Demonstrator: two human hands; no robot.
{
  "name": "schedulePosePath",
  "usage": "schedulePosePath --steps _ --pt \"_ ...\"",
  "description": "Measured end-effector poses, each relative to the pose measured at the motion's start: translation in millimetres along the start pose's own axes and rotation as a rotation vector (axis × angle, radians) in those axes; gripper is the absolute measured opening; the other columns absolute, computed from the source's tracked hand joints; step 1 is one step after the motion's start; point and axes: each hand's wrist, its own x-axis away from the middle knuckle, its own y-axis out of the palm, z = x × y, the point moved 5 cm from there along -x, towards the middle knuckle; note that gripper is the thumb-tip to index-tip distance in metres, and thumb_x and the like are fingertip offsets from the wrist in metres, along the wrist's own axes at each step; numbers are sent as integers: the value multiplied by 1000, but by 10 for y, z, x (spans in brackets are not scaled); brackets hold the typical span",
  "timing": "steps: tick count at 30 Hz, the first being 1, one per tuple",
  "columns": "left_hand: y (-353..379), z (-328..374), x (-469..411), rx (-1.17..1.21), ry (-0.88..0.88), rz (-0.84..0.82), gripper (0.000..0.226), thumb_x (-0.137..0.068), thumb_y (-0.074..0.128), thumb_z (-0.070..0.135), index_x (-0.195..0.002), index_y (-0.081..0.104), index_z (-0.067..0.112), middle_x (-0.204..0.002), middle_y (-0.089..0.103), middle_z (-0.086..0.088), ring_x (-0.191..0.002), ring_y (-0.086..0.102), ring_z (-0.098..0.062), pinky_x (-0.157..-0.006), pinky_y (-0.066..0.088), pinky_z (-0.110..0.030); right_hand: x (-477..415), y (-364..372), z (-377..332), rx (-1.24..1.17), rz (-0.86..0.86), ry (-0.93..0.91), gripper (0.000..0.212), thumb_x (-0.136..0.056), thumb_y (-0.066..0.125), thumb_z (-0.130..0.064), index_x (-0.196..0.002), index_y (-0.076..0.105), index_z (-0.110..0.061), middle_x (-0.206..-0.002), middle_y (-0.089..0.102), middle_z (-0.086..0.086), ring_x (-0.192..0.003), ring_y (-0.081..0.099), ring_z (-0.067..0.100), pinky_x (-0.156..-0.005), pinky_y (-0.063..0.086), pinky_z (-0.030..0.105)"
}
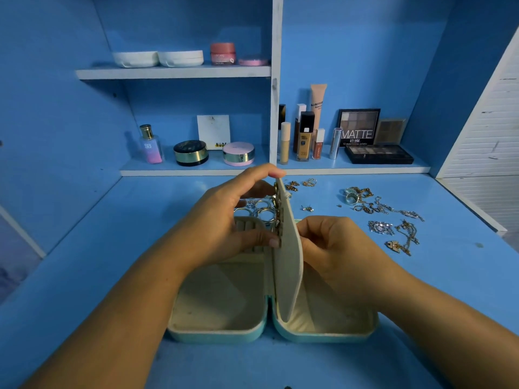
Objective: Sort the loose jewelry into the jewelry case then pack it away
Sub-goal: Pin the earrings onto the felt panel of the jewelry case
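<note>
A teal jewelry case lies open on the blue desk, cream lining inside. Its cream earring panel stands upright along the middle hinge, with earrings pinned on its left face. My left hand holds that panel, index finger on its top edge and thumb on its left face. Behind the panel on the right, my right hand has curled fingers pinching at its back; what they pinch is hidden. Several rings sit beyond the left hand. Loose necklaces and pendants lie on the desk at the right.
Small gold earrings lie just past the case near the shelf edge. Shelves behind hold perfume, compacts, foundation bottles and eyeshadow palettes. A white slatted door stands at the right.
</note>
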Motion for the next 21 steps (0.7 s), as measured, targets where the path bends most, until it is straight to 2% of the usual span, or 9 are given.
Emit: schedulePosePath --steps 3,8,10,14,21 --pt "1 -9 -3 4 3 -3 76 -58 76 56 -124 39 62 -117 59 23 -119 55 0 -103 47 -42 3 6 3 39 36 -26 15 -88 60 -32 -84 70 -21 -80 71 3 -76 63 20 -71 52 31" --pt "0 -17 -1 7 1 -6 77 -59 77 54 -125 39 60 -117 59 22 -118 55 2 -103 47 -39 16 -45 -48 68 62 -86 10 -86 63 -27 -82 70 -21 -76 70 -6 -67 62 5 -63 50 17" --pt "6 -10 1 11 3 -13 77 -59 77 54 -125 39 61 -117 59 22 -119 55 2 -104 47 -40 16 -82 -56 121 94 -118 6 -84 66 -25 -78 69 -25 -76 68 -9 -71 63 6 -68 53 21" --pt "-5 -4 2 13 1 -7 76 -59 78 52 -123 39 62 -116 59 23 -118 55 1 -103 48 -40 31 -99 -117 242 136 -231 14 -83 68 -22 -73 62 -30 -77 61 -12 -75 60 8 -71 52 29" --pt "8 0 2 5 16 3 76 -61 78 49 -124 38 62 -116 60 23 -117 56 0 -102 48 -40 -11 -38 -68 229 89 -277 4 -86 67 -25 -82 66 -24 -81 62 -9 -76 61 10 -72 53 36"
